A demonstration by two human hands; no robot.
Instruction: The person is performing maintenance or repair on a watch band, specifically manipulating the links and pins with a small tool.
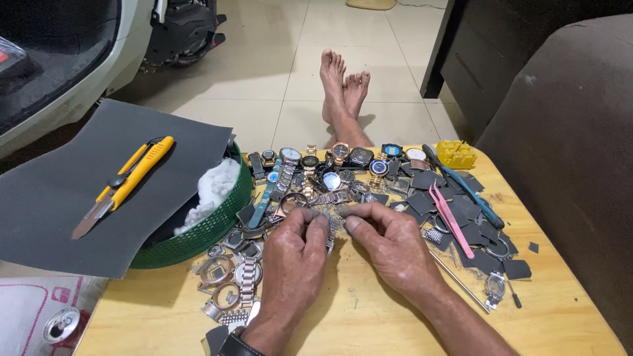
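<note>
My left hand (295, 254) and my right hand (389, 240) meet at the middle of a small wooden table (369, 323). Together they pinch a silver metal watch bracelet (334, 224) between their fingertips, held just above the tabletop. Right behind the fingers lies a heap of wristwatches (330, 168) and watch parts. More watch cases and bracelet pieces (227, 283) lie left of my left hand. Small dark square pieces (471, 224) are scattered right of my right hand.
A green basket (211, 227) holding white cotton stands at left, a dark sandpaper sheet (59, 191) with a yellow utility knife (125, 184) over it. Pink tweezers (450, 217), blue-handled pliers (465, 188), a yellow holder block (455, 153), a thin metal rod (461, 280). A can (61, 325) stands at lower left. My bare feet (343, 89) stretch beyond the table.
</note>
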